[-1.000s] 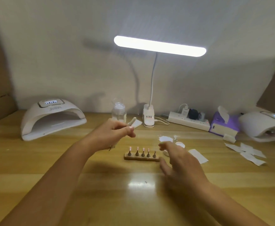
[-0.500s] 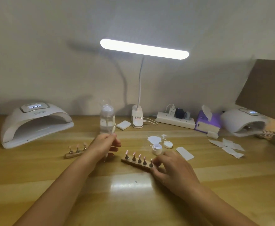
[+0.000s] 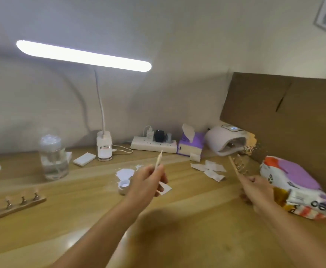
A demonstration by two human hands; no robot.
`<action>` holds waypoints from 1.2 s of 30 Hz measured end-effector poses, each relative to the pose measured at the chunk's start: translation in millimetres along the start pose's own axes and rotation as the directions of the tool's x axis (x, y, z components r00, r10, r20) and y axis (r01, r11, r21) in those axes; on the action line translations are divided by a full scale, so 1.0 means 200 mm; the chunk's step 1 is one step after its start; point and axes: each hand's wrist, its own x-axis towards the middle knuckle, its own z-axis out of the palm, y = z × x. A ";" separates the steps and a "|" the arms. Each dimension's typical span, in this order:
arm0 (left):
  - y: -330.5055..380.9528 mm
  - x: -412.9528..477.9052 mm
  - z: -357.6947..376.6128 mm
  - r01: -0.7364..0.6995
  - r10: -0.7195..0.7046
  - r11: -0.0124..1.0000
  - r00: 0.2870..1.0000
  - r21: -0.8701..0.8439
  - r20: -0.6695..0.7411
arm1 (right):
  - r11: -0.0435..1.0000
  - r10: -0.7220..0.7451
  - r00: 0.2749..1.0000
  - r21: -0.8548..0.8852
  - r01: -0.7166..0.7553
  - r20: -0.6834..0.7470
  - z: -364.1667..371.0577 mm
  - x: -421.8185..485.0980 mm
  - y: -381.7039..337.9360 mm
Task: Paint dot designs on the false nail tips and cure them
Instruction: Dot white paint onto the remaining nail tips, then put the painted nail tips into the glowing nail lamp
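The left hand, raised over the wooden table, pinches a thin dotting tool with its tip pointing up. Off to the right, the right hand grips the lower end of a wooden nail-tip holder, lifted and tilted; the tips on it are too blurred to make out. A second holder with five stands lies on the table at far left. Just beyond the left hand sit a small white jar and a white paint smear. Farther back stand a clear bottle, the desk lamp, a power strip, a purple tissue box and a curing lamp.
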 end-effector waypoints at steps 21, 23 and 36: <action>-0.14 0.45 0.86 0.026 0.014 0.932 0.994 -0.360 0.108 | 0.919 -0.135 0.985 -0.385 0.083 -0.111 0.37 0.96 -0.15; -0.14 0.46 0.85 0.033 0.009 0.928 0.994 -0.371 0.110 | 0.913 -0.165 0.978 -0.394 0.103 -0.128 0.39 0.99 -0.15; -0.14 0.48 0.84 0.088 -0.059 0.899 0.995 -0.430 0.080 | 0.997 -0.076 0.981 0.003 0.078 -0.179 0.39 1.08 -0.13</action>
